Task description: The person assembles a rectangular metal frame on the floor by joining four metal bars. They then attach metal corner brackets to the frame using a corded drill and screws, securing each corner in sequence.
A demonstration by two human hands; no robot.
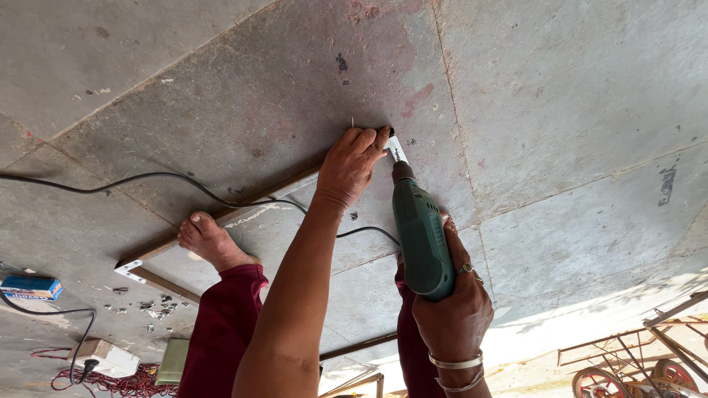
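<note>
The right hand (451,313) grips a green drill (419,234), its bit at a white bracket (396,149) on the frame's (243,206) far corner (floor-level), pinned by left-hand (352,166) fingers; next needs steady downward pressure.

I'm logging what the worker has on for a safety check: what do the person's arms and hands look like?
Both arms are bare, with no sleeves or gloves. The right hand has a ring on one finger and two silver-coloured bangles at the wrist. The left hand wears nothing visible.
</note>
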